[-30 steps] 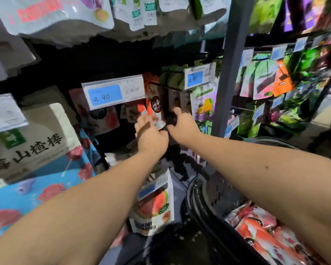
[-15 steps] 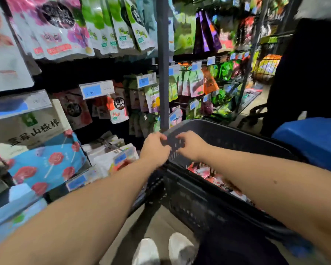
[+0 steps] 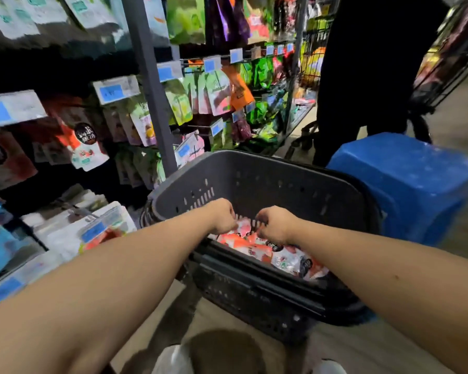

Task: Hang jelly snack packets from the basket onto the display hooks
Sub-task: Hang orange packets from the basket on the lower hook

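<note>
L hand [image 3: 222, 215] & R hand [image 3: 276, 225] curl fingers down just over the jelly packets [image 3: 288, 259] in the basket [image 3: 281, 182]; pile runs right, so R hand's nearer; can't tell if either grips one.

Legible text: none.
- Blue-and-white plastic price tags [image 3: 111, 90] on shelf hooks: figures blurred.
- Red-and-white hanging foil packet [image 3: 88, 153], black round emblem: characters smeared.
- Red-and-white jelly packets [image 3: 256, 248] in dark grey plastic basket [image 3: 281, 182]: print unreadable.

The single head-worn camera looks forward and down, close above the basket [image 3: 254, 179].
</note>
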`<action>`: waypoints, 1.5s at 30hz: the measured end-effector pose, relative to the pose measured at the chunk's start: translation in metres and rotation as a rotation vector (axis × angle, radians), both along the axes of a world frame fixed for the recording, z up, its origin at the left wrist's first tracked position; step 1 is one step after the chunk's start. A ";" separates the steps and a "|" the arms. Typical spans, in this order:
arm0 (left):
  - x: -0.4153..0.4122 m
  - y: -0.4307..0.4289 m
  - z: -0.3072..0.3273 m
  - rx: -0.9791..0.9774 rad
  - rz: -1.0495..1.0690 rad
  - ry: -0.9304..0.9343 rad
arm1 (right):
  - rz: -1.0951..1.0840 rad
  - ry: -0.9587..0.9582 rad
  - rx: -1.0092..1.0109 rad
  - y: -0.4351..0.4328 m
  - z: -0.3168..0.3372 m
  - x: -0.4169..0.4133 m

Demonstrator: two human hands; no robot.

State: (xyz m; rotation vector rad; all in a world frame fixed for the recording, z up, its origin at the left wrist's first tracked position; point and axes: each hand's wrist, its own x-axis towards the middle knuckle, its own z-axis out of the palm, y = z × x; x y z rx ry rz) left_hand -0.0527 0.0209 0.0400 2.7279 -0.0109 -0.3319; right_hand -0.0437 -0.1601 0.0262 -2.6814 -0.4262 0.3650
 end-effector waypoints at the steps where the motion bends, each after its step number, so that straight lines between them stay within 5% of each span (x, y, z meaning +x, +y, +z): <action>1: 0.012 -0.004 -0.005 0.055 -0.041 0.050 | -0.009 0.022 -0.009 -0.004 -0.009 0.006; 13: 0.092 -0.011 -0.068 0.236 -0.185 0.401 | -0.139 0.231 -0.100 0.005 -0.103 0.069; 17: 0.103 -0.014 -0.094 0.264 -0.173 0.508 | -0.058 0.366 -0.221 0.012 -0.127 0.068; 23: 0.089 -0.014 -0.158 0.344 -0.196 0.951 | 0.258 0.609 -0.423 0.016 -0.143 0.035; 28: 0.077 -0.017 -0.169 0.286 -0.129 0.947 | 0.343 0.462 -0.590 0.030 -0.146 0.016; 40: 0.084 -0.017 -0.163 0.091 -0.052 0.843 | 0.218 0.536 -0.505 0.012 -0.139 0.031; 45: 0.095 -0.010 -0.171 -0.037 0.110 0.801 | -0.098 0.679 -0.444 -0.032 -0.125 0.056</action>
